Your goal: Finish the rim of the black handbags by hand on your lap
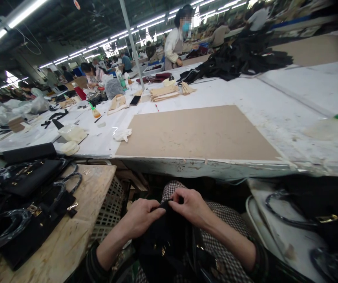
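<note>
The black bag (163, 239) rests on the person's lap, below the table edge. The left hand (141, 218) and right hand (190, 206) meet at its upper edge; the fingers of both hands are clamped on the black material there. Finished black handbags (27, 204) lie on the wooden table (77, 220) at left. Beyond, a brown board (198, 131) lies flat on the white table (289, 110).

A large factory hall stretches far under rows of fluorescent ceiling tubes (154, 21). A long white worktable (304, 90) crosses the scene; a plywood side table (83, 212) stands near left.
</note>
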`<state>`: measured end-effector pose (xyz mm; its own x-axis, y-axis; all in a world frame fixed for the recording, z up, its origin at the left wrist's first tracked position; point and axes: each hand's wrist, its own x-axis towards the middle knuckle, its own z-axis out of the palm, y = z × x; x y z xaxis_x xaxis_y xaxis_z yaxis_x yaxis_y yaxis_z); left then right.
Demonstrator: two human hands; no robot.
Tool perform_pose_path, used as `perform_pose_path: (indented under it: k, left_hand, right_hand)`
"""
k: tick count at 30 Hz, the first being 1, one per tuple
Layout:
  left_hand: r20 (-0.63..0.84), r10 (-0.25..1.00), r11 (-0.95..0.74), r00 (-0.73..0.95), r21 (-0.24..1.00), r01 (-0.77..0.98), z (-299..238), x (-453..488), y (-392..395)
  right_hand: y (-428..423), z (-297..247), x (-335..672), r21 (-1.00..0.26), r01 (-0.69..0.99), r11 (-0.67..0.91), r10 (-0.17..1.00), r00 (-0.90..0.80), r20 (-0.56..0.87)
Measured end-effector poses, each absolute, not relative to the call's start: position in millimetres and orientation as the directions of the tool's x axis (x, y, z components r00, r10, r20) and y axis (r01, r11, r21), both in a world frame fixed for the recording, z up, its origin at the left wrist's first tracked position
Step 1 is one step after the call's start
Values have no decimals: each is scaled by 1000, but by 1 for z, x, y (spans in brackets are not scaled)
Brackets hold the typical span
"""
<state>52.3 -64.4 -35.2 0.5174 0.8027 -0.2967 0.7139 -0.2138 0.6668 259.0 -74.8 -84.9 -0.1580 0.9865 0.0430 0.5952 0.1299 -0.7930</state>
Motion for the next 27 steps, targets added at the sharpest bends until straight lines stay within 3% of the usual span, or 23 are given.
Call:
perform_pose_path:
  k: [6, 10, 14, 18, 27]
  left_hand:
    - [-237, 772, -350, 589, 616, 706, -50, 62, -52]
    - [-283, 785, -282, 552, 629, 724, -56, 56, -53]
    - [-329, 794, -187, 510, 667, 721, -58, 50, -56]
    - [-350, 801, -136, 487, 685, 716, -61, 49, -57]
    - [-353, 781, -132, 516, 714, 688, -60, 53, -57]
  right_hand:
    - [-73, -90, 261, -800, 582, 144, 982, -185, 42]
    - [-67, -89, 270, -824, 532, 197, 959, -280, 48]
    - [-65, -86, 287, -859, 403, 317, 905, -399, 147]
    - [-68, -85, 299, -853, 427, 300, 925, -350, 149]
    - [-75, -93, 295, -902, 419, 101, 987, -154, 39]
